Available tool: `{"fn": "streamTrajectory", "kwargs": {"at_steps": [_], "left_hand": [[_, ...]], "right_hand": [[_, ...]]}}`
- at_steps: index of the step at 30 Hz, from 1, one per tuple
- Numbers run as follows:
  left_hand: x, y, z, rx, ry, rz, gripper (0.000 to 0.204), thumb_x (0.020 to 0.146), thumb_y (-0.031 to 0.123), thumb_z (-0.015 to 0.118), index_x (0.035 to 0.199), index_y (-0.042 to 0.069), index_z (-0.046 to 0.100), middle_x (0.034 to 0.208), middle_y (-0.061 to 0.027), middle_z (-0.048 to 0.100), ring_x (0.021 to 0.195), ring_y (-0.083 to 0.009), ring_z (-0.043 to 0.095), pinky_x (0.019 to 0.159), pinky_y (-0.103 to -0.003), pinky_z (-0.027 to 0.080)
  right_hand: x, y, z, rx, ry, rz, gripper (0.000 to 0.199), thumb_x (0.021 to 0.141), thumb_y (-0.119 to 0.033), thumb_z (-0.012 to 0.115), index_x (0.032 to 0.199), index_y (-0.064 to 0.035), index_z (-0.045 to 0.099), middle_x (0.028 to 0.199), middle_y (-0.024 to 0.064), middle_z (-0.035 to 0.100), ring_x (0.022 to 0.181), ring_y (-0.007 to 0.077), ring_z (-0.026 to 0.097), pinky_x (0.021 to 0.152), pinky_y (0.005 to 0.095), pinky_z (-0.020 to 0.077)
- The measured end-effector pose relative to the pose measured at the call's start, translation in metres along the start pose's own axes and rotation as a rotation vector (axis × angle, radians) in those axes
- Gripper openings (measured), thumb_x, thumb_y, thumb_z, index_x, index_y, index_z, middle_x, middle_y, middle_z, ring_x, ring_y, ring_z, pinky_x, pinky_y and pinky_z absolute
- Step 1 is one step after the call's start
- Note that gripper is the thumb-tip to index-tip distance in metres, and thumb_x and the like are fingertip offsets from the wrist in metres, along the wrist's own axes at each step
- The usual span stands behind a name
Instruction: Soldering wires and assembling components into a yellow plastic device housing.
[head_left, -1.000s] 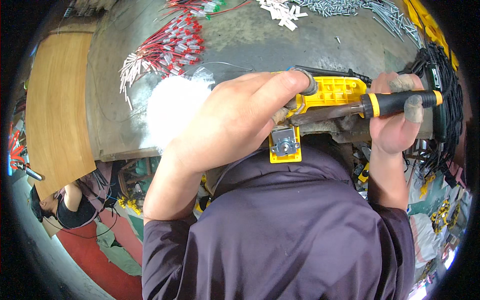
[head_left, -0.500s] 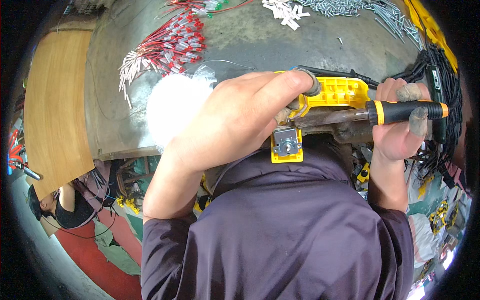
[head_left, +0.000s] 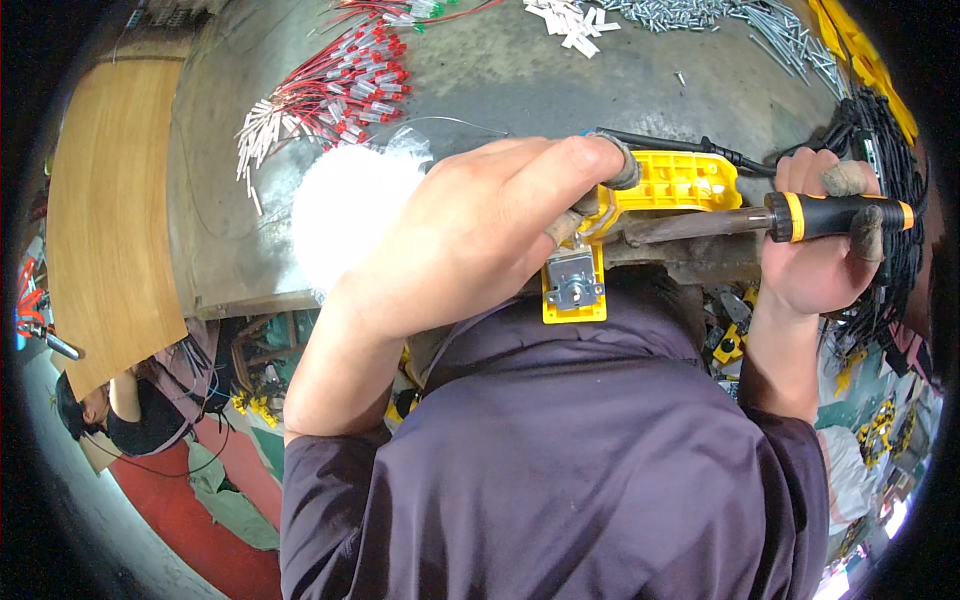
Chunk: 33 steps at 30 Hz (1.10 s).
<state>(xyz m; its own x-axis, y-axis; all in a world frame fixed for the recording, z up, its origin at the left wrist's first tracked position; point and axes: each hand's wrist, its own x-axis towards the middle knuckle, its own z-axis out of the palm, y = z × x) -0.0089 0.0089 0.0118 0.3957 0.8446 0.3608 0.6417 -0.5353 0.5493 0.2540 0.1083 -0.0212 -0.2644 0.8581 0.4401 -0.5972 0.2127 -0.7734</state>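
My left hand (head_left: 490, 215) is closed on a yellow plastic housing (head_left: 680, 182) with ribs inside. At the housing's near end sits a square metal component (head_left: 575, 282) with a round shaft in its middle. To the right, my right hand (head_left: 825, 255) grips the black and orange handle of what looks like a soldering iron (head_left: 840, 218). Its thick, stained barrel points left toward the housing, and its tip is hard to make out beside my left fingers. Worn wraps cover some fingertips on both hands. A black cord (head_left: 690, 146) lies just behind the housing.
Red-ended wired parts (head_left: 355, 85) lie at the far left of the worktable (head_left: 490, 80). White sleeves (head_left: 570, 25) and metal screws (head_left: 670, 12) are piled at the back. Black cables (head_left: 895, 150) bunch at the right. A glaring white patch (head_left: 350, 215) sits beside my left wrist. Another person (head_left: 125, 410) is at lower left.
My right hand has moved a little to the right with the soldering iron, drawing its barrel rightward. My left hand and the housing stay nearly still.
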Motion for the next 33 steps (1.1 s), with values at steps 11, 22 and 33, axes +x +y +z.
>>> {"fn": "streamTrajectory", "kwargs": {"at_steps": [11, 22, 33], "left_hand": [[0.001, 0.001, 0.001, 0.011, -0.008, 0.004, 0.048, 0.066, -0.006, 0.070, 0.111, 0.001, 0.053, 0.100, -0.0152, 0.063, 0.087, -0.0320, 0.064, 0.073, -0.036, 0.053], [-0.001, 0.000, -0.003, -0.021, -0.042, -0.016, 0.055, 0.061, -0.007, 0.070, 0.112, 0.001, 0.052, 0.103, -0.0165, 0.062, 0.089, -0.0340, 0.063, 0.075, -0.038, 0.053], [-0.001, -0.001, -0.002, -0.048, -0.034, -0.010, 0.055, 0.061, -0.007, 0.069, 0.113, 0.001, 0.052, 0.101, -0.0164, 0.061, 0.086, -0.0342, 0.063, 0.073, -0.038, 0.052]], "right_hand": [[-0.006, 0.006, 0.012, -0.064, 0.039, 0.021, 0.031, 0.085, -0.032, 0.056, 0.092, -0.0017, 0.054, 0.069, 0.0036, 0.045, 0.060, 0.0142, 0.037, 0.057, 0.0291, 0.0287], [-0.010, 0.004, 0.016, -0.119, 0.017, -0.002, 0.034, 0.083, -0.034, 0.058, 0.094, -0.0021, 0.054, 0.073, 0.0025, 0.047, 0.062, 0.0141, 0.039, 0.057, 0.0279, 0.0299], [-0.010, 0.000, 0.019, -0.093, 0.082, 0.022, 0.034, 0.081, -0.037, 0.060, 0.094, -0.0062, 0.053, 0.071, 0.0003, 0.043, 0.063, 0.0123, 0.035, 0.059, 0.0271, 0.0274]]}}
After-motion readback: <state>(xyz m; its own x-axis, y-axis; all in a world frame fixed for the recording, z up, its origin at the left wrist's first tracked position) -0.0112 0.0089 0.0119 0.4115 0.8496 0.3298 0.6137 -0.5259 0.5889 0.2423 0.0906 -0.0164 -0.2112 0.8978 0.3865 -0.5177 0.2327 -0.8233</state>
